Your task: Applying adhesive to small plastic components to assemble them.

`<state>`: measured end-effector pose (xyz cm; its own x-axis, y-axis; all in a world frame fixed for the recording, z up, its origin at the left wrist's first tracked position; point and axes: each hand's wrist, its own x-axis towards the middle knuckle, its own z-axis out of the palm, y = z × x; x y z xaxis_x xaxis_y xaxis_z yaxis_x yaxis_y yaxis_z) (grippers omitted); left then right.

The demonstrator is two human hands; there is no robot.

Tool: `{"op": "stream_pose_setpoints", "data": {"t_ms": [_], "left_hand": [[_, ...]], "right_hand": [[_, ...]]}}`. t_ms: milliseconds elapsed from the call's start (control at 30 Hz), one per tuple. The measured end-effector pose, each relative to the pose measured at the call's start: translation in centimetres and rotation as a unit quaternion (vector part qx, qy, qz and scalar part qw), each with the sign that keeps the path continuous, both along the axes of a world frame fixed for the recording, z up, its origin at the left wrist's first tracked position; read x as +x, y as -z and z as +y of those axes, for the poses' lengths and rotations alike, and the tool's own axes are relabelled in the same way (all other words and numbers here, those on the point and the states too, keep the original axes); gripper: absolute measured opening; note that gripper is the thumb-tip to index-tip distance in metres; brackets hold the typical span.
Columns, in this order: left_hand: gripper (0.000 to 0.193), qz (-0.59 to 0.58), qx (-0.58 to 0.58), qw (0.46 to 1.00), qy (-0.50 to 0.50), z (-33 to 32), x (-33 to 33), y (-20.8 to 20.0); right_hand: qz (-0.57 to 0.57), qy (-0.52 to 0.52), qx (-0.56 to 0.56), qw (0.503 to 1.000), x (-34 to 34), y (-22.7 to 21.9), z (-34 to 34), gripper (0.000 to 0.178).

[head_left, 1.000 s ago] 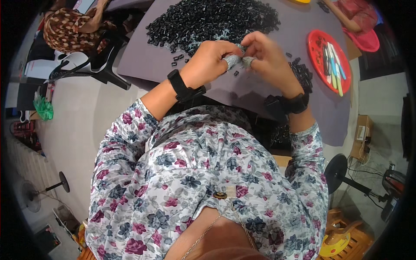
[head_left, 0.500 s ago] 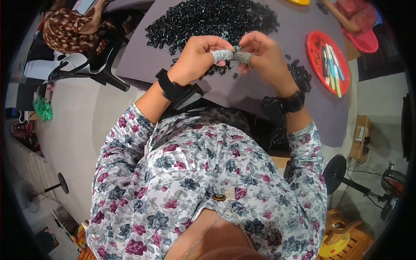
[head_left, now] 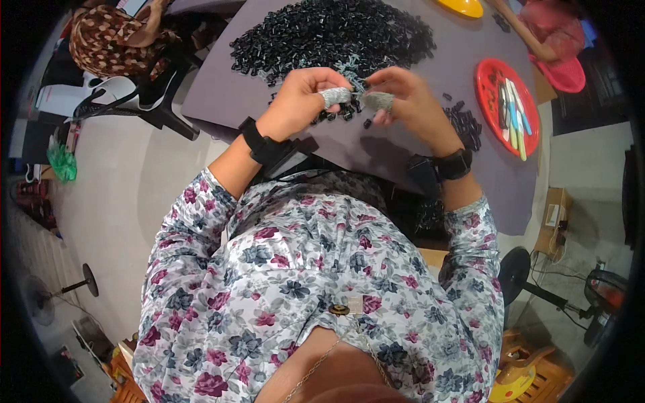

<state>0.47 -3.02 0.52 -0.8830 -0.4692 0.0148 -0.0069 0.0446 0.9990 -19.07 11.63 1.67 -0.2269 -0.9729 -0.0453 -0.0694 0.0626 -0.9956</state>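
My left hand (head_left: 302, 101) is pinched closed above the table, its thumb wrapped in silvery-grey tape. Facing it, my right hand (head_left: 413, 107) has its fingers bent together, and its thumb carries a duller grey wrap. Between the fingertips is something small and thin that I cannot make out. Just beyond them lies a small heap of grey-green scraps (head_left: 349, 69). A large pile of small black plastic pieces (head_left: 329, 33) spreads over the far part of the table, with a few loose ones under my hands.
Right of my hands lie more black pieces (head_left: 465, 124) and a red plate (head_left: 483, 101) holding slim, knife-like tools with coloured handles. A yellow dish (head_left: 463, 7) sits at the far edge. Other people work at far left and far right. A black chair (head_left: 168, 111) stands beside the grey-purple table (head_left: 215, 87).
My hands have drawn slightly apart and sit a little lower in view. The grey-green scraps beyond them now show more. The whole view has shifted slightly.
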Motion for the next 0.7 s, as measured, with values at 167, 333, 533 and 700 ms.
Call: {"op": "stream_pose_setpoints", "data": {"t_ms": [167,333,533,700], "left_hand": [[0.016,0.02,0.08,0.996,-0.047,-0.8,0.9,1.2],[0.015,0.038,0.109,0.992,-0.057,-1.3,1.4,1.9],[0.014,0.036,0.126,0.99,-0.06,-1.6,1.5,2.6],[0.015,0.004,0.118,0.991,-0.06,-0.6,1.3,1.9]], "right_hand": [[0.355,-0.021,-0.087,0.931,0.9,2.8,-0.4,0.022],[0.511,-0.043,-0.164,0.843,3.3,4.8,-2.2,0.008],[0.51,-0.049,-0.157,0.845,3.2,4.6,-2.3,0.013],[0.248,-0.009,-0.028,0.968,2.1,2.1,-0.6,0.015]]}}
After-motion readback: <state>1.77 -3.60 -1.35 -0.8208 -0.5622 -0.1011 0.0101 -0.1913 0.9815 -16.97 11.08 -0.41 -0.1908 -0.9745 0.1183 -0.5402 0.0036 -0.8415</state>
